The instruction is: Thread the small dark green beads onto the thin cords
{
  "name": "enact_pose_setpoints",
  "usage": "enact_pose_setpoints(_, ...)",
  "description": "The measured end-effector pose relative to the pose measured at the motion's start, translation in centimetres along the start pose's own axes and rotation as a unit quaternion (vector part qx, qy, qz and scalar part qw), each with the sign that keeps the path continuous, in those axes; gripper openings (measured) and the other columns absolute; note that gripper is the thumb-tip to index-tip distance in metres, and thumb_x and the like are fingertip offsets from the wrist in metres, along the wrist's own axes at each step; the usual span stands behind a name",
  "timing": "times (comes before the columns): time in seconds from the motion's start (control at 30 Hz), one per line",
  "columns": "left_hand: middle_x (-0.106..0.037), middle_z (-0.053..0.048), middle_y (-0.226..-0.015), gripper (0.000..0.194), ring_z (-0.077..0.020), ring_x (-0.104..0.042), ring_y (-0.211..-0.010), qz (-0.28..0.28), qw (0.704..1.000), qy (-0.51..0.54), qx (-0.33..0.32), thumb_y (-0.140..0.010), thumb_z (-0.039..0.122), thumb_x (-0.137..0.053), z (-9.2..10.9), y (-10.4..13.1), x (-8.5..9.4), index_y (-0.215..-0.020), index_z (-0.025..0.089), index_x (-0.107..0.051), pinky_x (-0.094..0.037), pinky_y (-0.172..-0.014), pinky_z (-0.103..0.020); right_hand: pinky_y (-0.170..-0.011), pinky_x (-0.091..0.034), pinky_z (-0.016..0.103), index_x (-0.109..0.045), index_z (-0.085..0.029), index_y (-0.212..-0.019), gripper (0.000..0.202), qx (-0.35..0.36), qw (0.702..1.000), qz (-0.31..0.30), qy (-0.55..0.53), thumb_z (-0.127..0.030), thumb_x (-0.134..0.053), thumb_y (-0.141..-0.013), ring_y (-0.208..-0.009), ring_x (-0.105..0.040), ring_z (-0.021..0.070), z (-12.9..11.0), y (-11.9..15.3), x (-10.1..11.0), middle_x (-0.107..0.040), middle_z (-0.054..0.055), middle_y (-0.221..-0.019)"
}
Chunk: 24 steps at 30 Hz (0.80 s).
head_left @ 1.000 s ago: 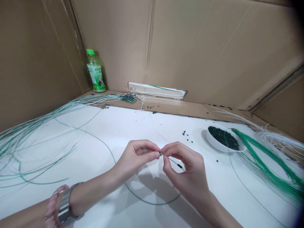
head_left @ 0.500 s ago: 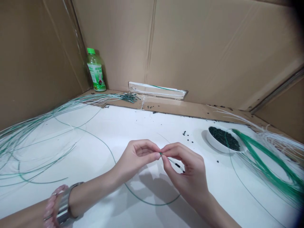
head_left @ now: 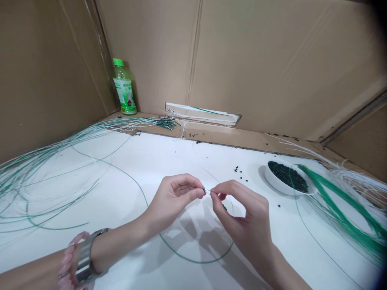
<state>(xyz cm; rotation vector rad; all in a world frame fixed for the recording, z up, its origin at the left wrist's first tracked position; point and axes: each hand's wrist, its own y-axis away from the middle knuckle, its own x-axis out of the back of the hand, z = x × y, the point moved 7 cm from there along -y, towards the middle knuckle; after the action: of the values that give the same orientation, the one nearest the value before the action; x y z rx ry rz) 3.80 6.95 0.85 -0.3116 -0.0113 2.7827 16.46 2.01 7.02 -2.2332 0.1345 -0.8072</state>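
My left hand [head_left: 178, 197] is closed in a pinch on a tiny dark bead [head_left: 204, 190] at its fingertips. Just to the right, my right hand [head_left: 244, 209] pinches thin cord ends, whose tips poke out toward the bead. A green cord [head_left: 196, 262] loops below both hands over the white table [head_left: 145, 257]. Near my right palm a small dark bead shows partly, mostly covered by the fingers. A steel watch-like band [head_left: 86, 257] and a pink bead bracelet [head_left: 68, 257] circle my left wrist.
A white bowl [head_left: 270, 181] of dark beads stands at right, beside a bundle of green cords [head_left: 341, 201] and white strands [head_left: 356, 177]. Loose beads [head_left: 237, 169] lie near it. Long cords [head_left: 54, 153] spread at left. A green-capped bottle [head_left: 124, 90] stands by the cardboard wall [head_left: 256, 60].
My hands have drawn slightly apart, the right one moving a little rightward. A gap with bead and cord tips now shows between the fingertips. The view has shifted slightly.
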Motion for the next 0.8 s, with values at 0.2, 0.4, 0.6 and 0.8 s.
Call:
enact_pose_setpoints(0.2, -0.066, 0.001, -0.069, 0.004, -0.0084, -0.061, -0.069, 0.009, 0.999, -0.029, -0.012, -0.072, 0.018, -0.069, 0.24, 0.07, 0.05, -0.071, 0.016, -0.067, -0.049, -0.068, -0.017, -0.057, -0.040, 0.023, -0.059, -0.017, -0.071, 0.014, 0.057, 0.995, 0.009, 0.085, -0.004, -0.058, -0.076, -0.060, -0.048, 0.0099, -0.65, 0.17, 0.08, -0.060, 0.000, -0.064)
enact_pose_setpoints(0.4, -0.065, 0.001, -0.070, 0.003, -0.0081, -0.060, -0.069, 0.007, 0.999, -0.047, -0.017, -0.073, 0.017, -0.068, 0.38, 0.30, -0.05, -0.071, 0.016, -0.067, -0.048, -0.069, -0.017, -0.055, -0.039, 0.021, -0.060, -0.016, -0.071, 0.013, 0.061, 0.994, -0.005, 0.094, -0.004, -0.058, -0.076, -0.059, -0.047, 0.0092, -0.46, 0.25, -0.34, -0.059, 0.000, -0.064)
enact_pose_setpoints(0.6, -0.066, 0.001, -0.071, 0.003, -0.0091, -0.060, -0.070, 0.004, 0.998, -0.060, -0.022, -0.073, 0.018, -0.067, 0.61, 0.30, -0.12, -0.070, 0.016, -0.066, -0.049, -0.070, -0.019, -0.055, -0.040, 0.021, -0.059, -0.016, -0.070, 0.013, 0.066, 0.992, -0.014, 0.106, -0.005, -0.057, -0.077, -0.059, -0.048, 0.0093, -0.66, 0.38, -0.38, -0.058, 0.000, -0.064)
enact_pose_setpoints(0.8, -0.066, -0.001, -0.073, 0.004, -0.0109, -0.061, -0.072, 0.003, 0.997, -0.072, -0.021, -0.074, 0.019, -0.067, 0.48, 0.15, -0.12, -0.072, 0.016, -0.066, -0.050, -0.072, -0.020, -0.055, -0.040, 0.021, -0.058, -0.017, -0.070, 0.013, 0.062, 0.992, -0.019, 0.110, -0.006, -0.056, -0.077, -0.059, -0.048, 0.0096, -0.57, 0.45, -0.46, -0.058, 0.000, -0.063)
